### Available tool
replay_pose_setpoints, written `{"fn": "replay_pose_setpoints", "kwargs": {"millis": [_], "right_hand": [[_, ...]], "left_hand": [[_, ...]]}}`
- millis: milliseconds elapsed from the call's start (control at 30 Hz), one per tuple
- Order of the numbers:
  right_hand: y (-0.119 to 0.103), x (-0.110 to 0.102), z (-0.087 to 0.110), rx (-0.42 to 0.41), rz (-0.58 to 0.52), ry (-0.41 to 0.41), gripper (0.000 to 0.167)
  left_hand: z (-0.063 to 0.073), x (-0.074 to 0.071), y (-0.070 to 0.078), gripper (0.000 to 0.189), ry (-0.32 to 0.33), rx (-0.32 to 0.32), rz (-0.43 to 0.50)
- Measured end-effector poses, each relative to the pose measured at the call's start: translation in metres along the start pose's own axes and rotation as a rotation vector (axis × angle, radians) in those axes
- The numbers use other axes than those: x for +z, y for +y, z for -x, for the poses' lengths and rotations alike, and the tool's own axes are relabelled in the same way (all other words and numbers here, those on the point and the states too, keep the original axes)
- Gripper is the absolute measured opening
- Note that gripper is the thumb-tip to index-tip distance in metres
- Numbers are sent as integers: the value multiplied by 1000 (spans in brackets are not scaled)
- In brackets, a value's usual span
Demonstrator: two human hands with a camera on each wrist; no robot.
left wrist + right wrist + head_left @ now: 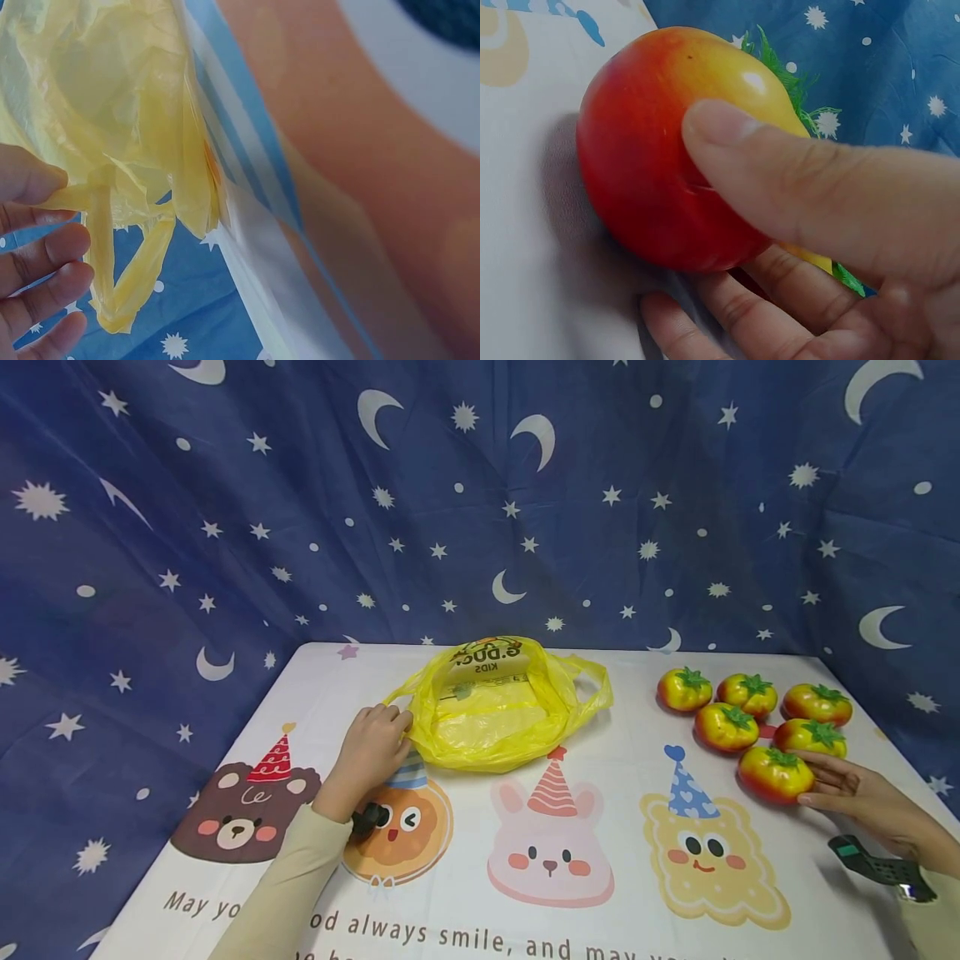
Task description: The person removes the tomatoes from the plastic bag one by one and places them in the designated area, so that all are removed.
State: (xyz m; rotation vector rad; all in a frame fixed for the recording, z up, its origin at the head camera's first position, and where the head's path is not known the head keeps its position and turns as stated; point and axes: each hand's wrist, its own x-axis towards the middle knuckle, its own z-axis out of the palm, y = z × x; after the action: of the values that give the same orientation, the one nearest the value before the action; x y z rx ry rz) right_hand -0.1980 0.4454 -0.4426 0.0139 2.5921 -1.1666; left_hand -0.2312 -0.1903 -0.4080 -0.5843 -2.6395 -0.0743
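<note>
A yellow plastic bag (495,752) lies with its mouth open at the back middle of the table. My left hand (377,745) is at its left side, pinching the bag's handle (71,198) between thumb and forefinger; the other fingers are spread apart. At the right, my right hand (862,793) grips the nearest toy tomato (772,777), which is red and yellow with green leaves. In the right wrist view the thumb presses on the side of this toy tomato (660,165), and the other fingers reach round beneath it.
Several more toy tomatoes (726,728) sit grouped behind the held one, at the table's back right. A white tablecloth (465,860) printed with cartoon faces covers the table. Behind it hangs a blue curtain (480,568) with moons and stars.
</note>
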Motion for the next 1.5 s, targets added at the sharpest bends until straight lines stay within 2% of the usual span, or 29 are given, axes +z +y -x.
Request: {"fn": "replay_pose_setpoints", "kwargs": {"millis": [100, 400, 867, 1200, 1500], "right_hand": [[-1, 0, 0, 20, 31, -4, 85], [0, 1, 3, 48, -76, -1, 88], [-5, 2, 3, 50, -38, -17, 85], [-1, 1, 3, 37, 15, -11, 84], [1, -5, 8, 41, 45, -27, 83]], "left_hand": [[-1, -1, 0, 9, -2, 2, 0], [-1, 1, 0, 9, 3, 11, 5], [-3, 1, 1, 9, -6, 4, -1], [-3, 0, 2, 9, -20, -6, 3], [-3, 1, 1, 9, -2, 5, 6]]}}
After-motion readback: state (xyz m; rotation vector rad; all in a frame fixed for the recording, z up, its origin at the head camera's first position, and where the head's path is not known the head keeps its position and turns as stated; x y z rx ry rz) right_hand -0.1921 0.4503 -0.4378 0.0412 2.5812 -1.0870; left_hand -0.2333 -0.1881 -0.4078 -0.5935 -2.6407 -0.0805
